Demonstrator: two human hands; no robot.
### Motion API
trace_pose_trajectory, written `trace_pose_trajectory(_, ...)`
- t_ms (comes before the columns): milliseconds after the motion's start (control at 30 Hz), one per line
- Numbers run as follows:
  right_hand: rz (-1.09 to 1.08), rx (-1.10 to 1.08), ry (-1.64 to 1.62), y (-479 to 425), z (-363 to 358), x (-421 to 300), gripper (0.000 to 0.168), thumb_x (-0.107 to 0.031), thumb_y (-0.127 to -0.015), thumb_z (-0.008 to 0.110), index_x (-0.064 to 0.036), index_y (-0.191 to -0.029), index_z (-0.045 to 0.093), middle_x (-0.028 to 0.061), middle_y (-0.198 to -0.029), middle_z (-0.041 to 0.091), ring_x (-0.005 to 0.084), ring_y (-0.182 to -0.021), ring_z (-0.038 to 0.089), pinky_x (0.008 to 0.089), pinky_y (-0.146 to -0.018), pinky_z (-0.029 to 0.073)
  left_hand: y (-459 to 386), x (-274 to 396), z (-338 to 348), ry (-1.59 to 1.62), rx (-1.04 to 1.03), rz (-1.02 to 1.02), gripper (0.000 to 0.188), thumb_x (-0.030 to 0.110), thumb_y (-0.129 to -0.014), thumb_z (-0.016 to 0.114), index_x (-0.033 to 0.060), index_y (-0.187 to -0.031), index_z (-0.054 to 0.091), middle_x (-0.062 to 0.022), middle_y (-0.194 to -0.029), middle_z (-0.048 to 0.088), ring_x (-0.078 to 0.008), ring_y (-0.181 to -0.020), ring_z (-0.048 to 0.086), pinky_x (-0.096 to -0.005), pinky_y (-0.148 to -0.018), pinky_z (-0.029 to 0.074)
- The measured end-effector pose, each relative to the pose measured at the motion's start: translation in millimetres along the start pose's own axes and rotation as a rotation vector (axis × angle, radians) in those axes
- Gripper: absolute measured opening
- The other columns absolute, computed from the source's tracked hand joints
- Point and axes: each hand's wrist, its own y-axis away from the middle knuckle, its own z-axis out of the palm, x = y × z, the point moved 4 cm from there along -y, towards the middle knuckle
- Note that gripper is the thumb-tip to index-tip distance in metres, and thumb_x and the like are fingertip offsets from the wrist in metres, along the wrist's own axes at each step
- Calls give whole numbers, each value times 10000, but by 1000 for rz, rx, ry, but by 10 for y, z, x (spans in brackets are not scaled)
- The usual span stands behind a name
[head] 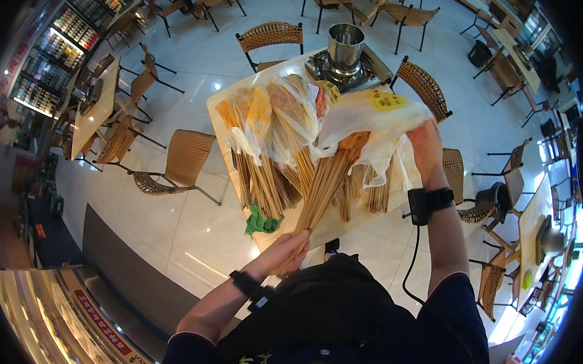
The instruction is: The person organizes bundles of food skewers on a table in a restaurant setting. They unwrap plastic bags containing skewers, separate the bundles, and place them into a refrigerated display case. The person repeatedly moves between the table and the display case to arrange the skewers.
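My left hand [286,254] grips the lower ends of a thick bundle of wooden skewers [321,190], which slants up over the table's near edge. Orange-brown food [355,146] sits at the bundle's upper end, partly inside a white plastic bag [357,119] with a yellow printed mark. The far right side of that bag is in my right hand [425,145]; its fingertips are partly hidden by the plastic. Left of it, more skewer bundles [262,183] lie on the table, their food ends wrapped in clear bags [287,108].
A steel pot [346,48] stands on a portable stove [317,67] at the table's [324,234] far corner. A green cloth or bag [263,220] lies at the near left corner. Woven chairs [189,157] surround the table, one [420,86] close on the right. A display counter [96,325] curves along the lower left.
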Motion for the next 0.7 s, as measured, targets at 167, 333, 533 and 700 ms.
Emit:
trace_pose_trajectory(167, -5, 275, 398, -169, -922, 390, 319, -217, -920, 428, -87, -1210, 462, 39, -1065, 561, 147, -961, 532, 318, -811, 447, -832, 222, 238, -43, 93, -4, 378, 422, -924, 458, 64, -803, 464, 3, -547, 417, -74, -382, 362, -197, -342, 284)
trace_pose_trajectory(333, 502, -101, 891, -139, -1778, 1209, 461, -165, -809, 526, -50, -1254, 479, 54, -970, 578, 128, -816, 535, 268, -696, 454, -1138, 67, 382, 89, 86, -252, 430, 479, -896, 487, 73, -760, 453, 9, -572, 407, -60, -418, 361, -196, -358, 308)
trace_pose_trajectory(533, -25, 123, 846, -512, -1911, 864, 448, 26, -752, 524, -59, -1192, 517, 90, -1083, 567, 182, -896, 557, 271, -811, 449, -1016, -25, 243, -101, 178, -323, 404, 461, -925, 430, 73, -816, 460, 27, -558, 395, -57, -420, 344, -191, -365, 290)
trace_pose_trajectory(700, -44, -655, 1548, -455, -730, 1019, 587, -55, -692, 587, -137, -1259, 461, 126, -1352, 402, 315, -1218, 404, 377, -980, 380, -970, -31, 175, -261, 236, -311, 410, 444, -918, 453, 65, -764, 467, 19, -547, 401, -58, -407, 348, -194, -362, 299)
